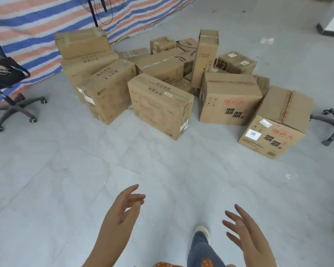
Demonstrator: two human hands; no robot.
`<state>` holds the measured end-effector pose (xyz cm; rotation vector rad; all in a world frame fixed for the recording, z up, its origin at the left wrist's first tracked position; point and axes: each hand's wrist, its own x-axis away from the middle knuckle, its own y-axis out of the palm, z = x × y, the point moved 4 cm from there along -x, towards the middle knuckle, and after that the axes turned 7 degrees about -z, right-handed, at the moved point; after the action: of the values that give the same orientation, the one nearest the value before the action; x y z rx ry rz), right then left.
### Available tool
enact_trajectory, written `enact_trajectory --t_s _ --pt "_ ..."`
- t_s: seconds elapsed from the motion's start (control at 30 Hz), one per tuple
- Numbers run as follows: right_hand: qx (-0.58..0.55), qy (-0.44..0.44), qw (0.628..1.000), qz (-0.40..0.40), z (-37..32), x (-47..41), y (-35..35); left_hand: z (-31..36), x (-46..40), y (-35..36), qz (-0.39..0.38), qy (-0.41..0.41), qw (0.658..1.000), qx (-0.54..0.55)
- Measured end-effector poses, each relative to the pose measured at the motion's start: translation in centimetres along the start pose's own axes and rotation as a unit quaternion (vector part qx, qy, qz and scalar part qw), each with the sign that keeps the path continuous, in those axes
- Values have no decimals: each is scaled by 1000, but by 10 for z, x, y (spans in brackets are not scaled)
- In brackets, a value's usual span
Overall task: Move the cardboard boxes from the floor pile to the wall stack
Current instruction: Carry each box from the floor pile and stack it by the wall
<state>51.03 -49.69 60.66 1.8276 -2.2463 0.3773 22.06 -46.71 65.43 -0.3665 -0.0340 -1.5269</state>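
Left hand (121,209) and right hand (245,230) hover empty, fingers loosely spread, above grey floor (66,180). Well ahead lies the cardboard box pile (162,83); one small box (236,62) reads "SF", another box (229,99) has bold black characters.

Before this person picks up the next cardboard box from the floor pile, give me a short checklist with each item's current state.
1. Left hand free, fingers relaxed, holding nothing: ok.
2. Right hand free, fingers spread: ok.
3. Grey tiled floor between hands and pile bare of obstacles: ok.
4. Nearest brown cardboard box with the flat printed front stands alone at the front with nothing on top: ok.
5. Tall narrow upright brown box behind could tip if neighbours shift: cannot tell.
6. Wall stack as destination: out of view, cannot tell.
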Motion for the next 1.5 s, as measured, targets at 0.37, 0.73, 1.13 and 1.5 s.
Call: enact_trajectory --t_s 0.37,0.73,1.13,1.5 --pt "36 12 999 -25 -90 -201 -98 88 -162 132 13 -12 1000 21" --pt "37 14 999 0 -140 -405 -55 119 -379 130 14 -41 999 4" --pt "98 15 993 -60 -224 -607 14 156 -565 100 44 -64 997 22" --pt "226 65 925 -297 -251 -834 70 120 -679 137 212 -204 951 100"
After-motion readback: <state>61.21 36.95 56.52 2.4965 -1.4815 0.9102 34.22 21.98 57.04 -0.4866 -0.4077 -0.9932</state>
